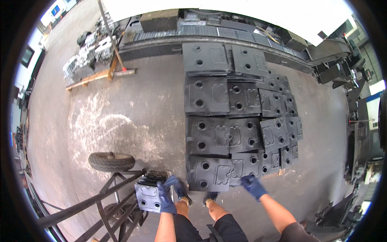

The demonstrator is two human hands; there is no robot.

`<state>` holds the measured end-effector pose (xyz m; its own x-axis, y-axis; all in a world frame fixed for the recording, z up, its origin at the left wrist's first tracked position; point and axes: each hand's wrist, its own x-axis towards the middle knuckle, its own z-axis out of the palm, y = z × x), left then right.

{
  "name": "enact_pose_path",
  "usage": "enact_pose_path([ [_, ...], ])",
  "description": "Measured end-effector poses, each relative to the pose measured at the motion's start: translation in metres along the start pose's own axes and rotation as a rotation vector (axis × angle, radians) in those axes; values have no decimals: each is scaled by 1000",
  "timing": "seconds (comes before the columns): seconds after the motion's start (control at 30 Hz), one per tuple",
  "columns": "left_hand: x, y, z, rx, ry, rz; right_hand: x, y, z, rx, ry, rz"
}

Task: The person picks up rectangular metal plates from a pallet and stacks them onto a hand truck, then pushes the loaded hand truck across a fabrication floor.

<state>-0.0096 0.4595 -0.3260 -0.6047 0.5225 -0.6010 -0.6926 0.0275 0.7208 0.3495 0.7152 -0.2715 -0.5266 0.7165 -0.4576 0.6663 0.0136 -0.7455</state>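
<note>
My left hand (166,198), in a blue glove, is at the right edge of a grey metal plate (146,192) with two round holes. Its fingers look spread, and I see no firm grip on the plate. The plate lies on several others on a black tubular cart (100,196). My right hand (254,188), also gloved in blue, hovers by the near edge of the large plate stacks, fingers curled in, with nothing visible in them. A dark metal plate (210,173) with two holes tops the nearest stack, between my hands.
Several stacks of dark plates (207,94) stretch away in front of me. The cart's wheel (111,161) stands at left. Beyond lie a push broom (123,72) and a wooden pallet (92,79) loaded with metal castings. A long conveyor (225,35) crosses the back; machinery lines the right.
</note>
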Motion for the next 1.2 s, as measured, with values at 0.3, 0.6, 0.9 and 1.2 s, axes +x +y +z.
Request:
enact_pose_path([
  [0.3, 144, 149, 260, 205, -294, 6, 96, -18, -100, 781, 464, 282],
  [0.6, 413, 228, 403, 238, -190, -99, 397, -201, -42, 1439, 362, 81],
  [0.9, 446, 212, 418, 302, -400, -32, 551, -204, -29, 751, 646, 201],
  [1.2, 433, 206, 431, 436, -307, 182, 534, -243, -32, 1163, 767, 324],
])
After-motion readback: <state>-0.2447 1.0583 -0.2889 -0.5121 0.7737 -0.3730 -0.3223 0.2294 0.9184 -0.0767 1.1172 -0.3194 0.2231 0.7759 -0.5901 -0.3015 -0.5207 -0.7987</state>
